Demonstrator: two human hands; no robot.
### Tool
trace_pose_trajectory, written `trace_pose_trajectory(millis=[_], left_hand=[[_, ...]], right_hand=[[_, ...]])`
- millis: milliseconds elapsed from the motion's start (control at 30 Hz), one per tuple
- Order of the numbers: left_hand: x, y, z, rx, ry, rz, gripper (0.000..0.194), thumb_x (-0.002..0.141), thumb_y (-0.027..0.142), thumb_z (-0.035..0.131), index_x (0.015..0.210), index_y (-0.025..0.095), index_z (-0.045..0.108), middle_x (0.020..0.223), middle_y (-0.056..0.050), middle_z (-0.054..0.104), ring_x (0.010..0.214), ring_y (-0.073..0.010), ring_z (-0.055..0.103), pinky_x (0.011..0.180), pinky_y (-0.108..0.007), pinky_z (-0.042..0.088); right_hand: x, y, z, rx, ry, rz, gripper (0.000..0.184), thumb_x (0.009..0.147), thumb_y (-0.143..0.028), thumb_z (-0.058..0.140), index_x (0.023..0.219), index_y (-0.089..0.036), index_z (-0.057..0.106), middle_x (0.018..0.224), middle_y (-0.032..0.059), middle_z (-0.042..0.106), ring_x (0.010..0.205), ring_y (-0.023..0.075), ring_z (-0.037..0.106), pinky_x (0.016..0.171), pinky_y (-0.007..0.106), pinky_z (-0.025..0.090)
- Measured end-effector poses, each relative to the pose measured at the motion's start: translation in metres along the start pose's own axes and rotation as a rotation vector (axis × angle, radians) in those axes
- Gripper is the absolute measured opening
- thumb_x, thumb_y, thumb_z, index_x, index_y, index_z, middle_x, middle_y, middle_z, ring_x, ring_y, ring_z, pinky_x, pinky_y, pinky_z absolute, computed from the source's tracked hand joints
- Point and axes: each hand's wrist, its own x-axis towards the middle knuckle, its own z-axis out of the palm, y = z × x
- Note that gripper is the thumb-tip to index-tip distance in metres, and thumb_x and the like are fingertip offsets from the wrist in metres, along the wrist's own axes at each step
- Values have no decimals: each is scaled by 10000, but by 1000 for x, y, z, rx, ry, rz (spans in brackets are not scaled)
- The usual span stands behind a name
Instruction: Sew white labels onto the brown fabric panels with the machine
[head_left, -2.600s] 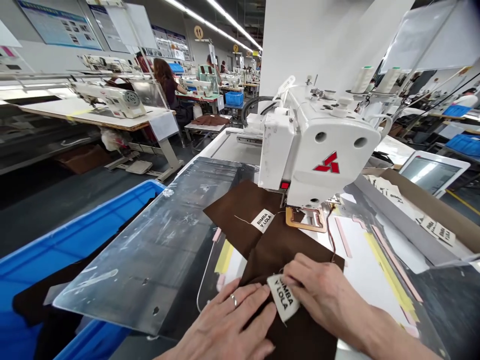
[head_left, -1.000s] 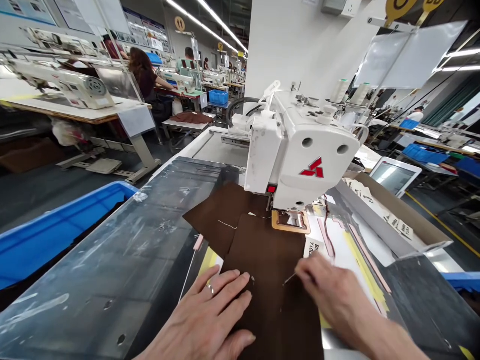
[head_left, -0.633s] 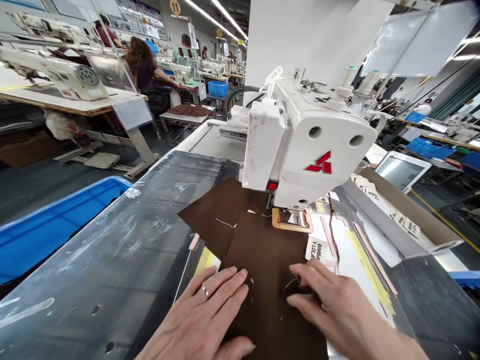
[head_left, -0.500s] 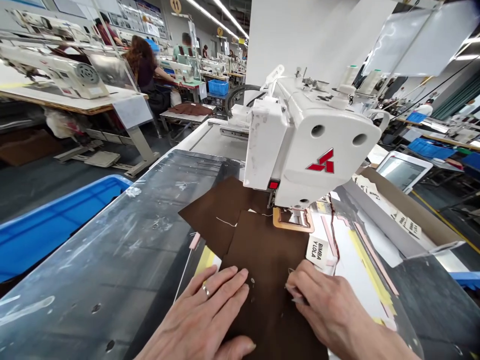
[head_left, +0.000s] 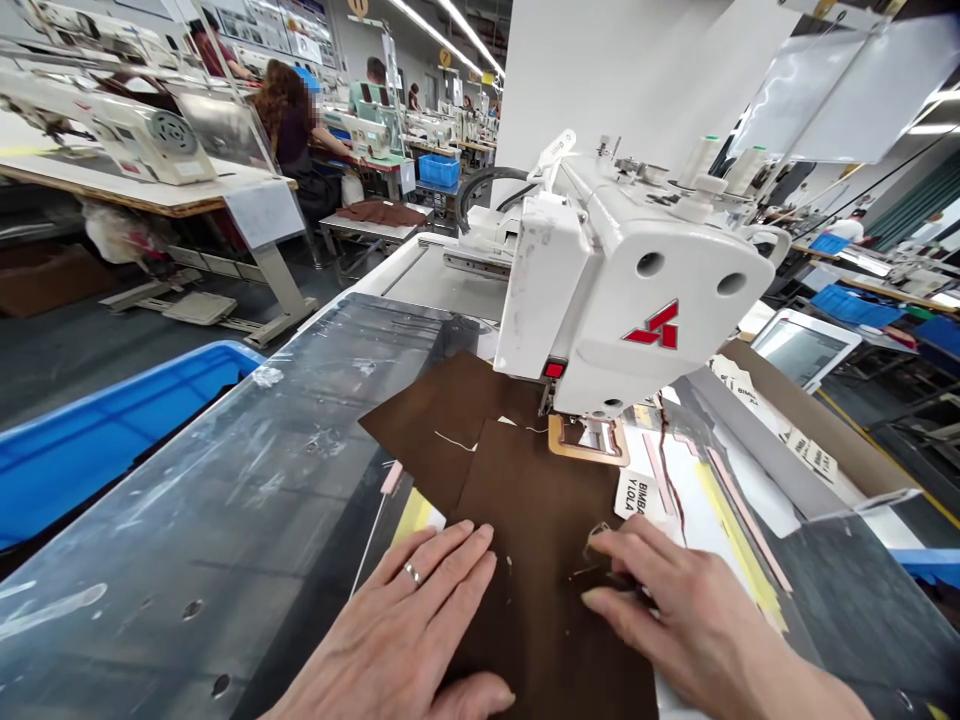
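Note:
My left hand (head_left: 420,610) lies flat, fingers stretched out, on the left part of a brown fabric panel (head_left: 540,490). Over the panel's right side is my right hand (head_left: 660,590), its thumb and forefinger apart and the other fingers curled. Something small and dark with a glint sits among those fingers; I cannot make out what it is. A loose thread (head_left: 598,533) loops by the forefinger. Just beyond this hand lies a white label (head_left: 636,495) with black lettering. A second brown piece (head_left: 427,425) extends left from under the panel, near the orange clamp frame (head_left: 589,458).
A white sewing machine (head_left: 600,290) stands ahead over the fabric. On the right are a box (head_left: 847,430) holding labels and a screen (head_left: 802,345). A blue bin (head_left: 135,430) is at the left beside the grey table (head_left: 247,500). Several people work at machines farther back.
My right forefinger and thumb have spread from a pinch, and the hand has shifted slightly right. The thread by the forefinger shows more clearly. My left hand stays on the panel.

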Motion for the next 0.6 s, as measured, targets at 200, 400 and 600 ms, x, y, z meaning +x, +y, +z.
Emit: trace_pose_trajectory(millis=[200, 400, 600], left_hand=[[-1, -1, 1, -34, 12, -6, 667, 971, 595, 680, 1429, 115, 616, 1543, -103, 566, 1360, -302, 590, 1164, -422, 496], [0, 2, -2, -90, -54, -78, 745, 959, 625, 702, 1486, 116, 563, 1596, -125, 498, 1400, -318, 561, 1194, -431, 472], [2, 6, -12, -122, -70, -110, 846, 909, 640, 767, 1478, 52, 552, 1577, -209, 495, 1425, -367, 536, 1181, -468, 481]], right_hand=[[10, 4, 1, -87, 153, -46, 174, 945, -107, 431, 926, -253, 523, 822, -14, 600, 585, 150, 618, 482, 267, 440], [13, 15, -29, 46, 281, 150, 243, 1085, -278, 504, 846, -251, 543, 716, -41, 559, 564, 122, 570, 550, 235, 470], [41, -41, 14, 6, -118, -96, 157, 1046, -247, 551, 1196, -233, 595, 973, 28, 633, 640, 173, 656, 564, 293, 488]])
